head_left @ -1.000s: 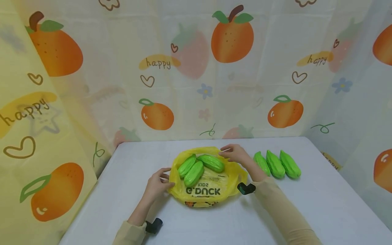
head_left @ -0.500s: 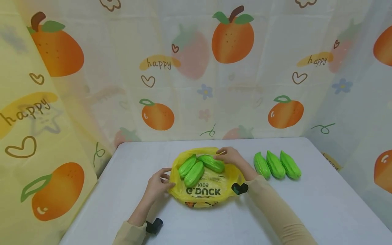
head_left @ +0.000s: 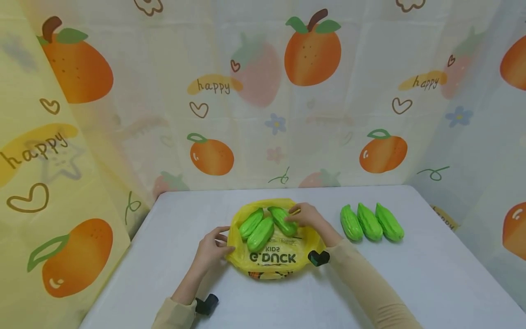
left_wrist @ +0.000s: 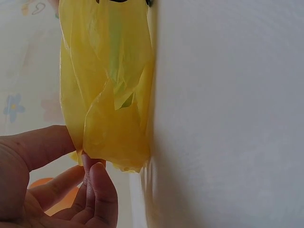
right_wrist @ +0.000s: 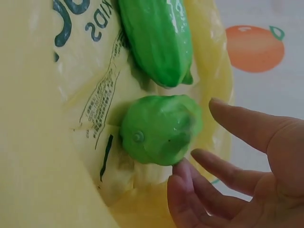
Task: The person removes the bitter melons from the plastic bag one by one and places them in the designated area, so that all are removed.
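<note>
A yellow plastic bag (head_left: 302, 256) lies spread wide on the table, with three green ridged gourds in it: a left one (head_left: 251, 224), a middle one (head_left: 260, 235) and a right one (head_left: 281, 221). My left hand (head_left: 210, 249) pinches the bag's left rim between thumb and fingers, as the left wrist view shows. Over the bag's right side, my right hand (head_left: 309, 216) touches the right-hand gourd with its fingertips. In the right wrist view the thumb (right_wrist: 225, 110) stands a little apart from that gourd (right_wrist: 159, 130), while the fingers meet its lower edge.
Three more green gourds (head_left: 370, 222) lie side by side on the white tabletop (head_left: 263, 301), right of the bag. A fruit-printed curtain (head_left: 263, 132) closes off the back and both sides. Each wrist wears a small black camera.
My right hand has come inward and down from the bag's rim to the right-hand gourd. That gourd has turned, its lower end swinging toward me. My left hand has kept its place.
</note>
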`<state>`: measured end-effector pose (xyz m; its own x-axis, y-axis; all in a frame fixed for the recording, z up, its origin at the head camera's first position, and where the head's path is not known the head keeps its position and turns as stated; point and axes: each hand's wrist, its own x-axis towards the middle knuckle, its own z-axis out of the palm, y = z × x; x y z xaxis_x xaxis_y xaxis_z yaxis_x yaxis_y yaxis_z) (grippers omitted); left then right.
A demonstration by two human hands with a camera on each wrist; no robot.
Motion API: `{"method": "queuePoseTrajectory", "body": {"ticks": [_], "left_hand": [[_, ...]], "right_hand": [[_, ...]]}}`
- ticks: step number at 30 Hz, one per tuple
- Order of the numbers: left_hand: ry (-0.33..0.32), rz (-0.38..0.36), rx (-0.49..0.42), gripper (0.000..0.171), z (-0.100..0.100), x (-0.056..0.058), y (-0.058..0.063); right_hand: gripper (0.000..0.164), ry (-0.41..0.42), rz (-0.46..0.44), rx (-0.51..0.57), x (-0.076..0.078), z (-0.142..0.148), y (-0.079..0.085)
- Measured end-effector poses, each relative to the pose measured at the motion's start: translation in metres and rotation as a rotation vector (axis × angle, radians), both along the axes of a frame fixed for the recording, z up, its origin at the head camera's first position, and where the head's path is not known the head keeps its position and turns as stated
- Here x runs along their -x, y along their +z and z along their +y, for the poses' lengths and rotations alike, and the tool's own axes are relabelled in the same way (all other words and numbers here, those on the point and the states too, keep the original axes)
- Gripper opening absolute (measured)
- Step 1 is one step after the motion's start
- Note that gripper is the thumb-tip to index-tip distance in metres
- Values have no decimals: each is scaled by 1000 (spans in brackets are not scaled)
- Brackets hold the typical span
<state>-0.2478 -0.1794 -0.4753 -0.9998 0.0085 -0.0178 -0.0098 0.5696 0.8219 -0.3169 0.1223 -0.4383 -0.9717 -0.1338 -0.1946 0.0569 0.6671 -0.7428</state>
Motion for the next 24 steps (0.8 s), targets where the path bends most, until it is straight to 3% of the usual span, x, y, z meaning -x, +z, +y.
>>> {"method": "queuePoseTrajectory", "body": {"ticks": [12,24], "left_hand": [[-3,-10,-2,60,0,1,-1],[-6,-3,-9,59,0,0,4]], "right_hand": [[55,-40,-89,-37,-6,-12,-4],[56,-39,-75,-82,-8,-18,-1]]}}
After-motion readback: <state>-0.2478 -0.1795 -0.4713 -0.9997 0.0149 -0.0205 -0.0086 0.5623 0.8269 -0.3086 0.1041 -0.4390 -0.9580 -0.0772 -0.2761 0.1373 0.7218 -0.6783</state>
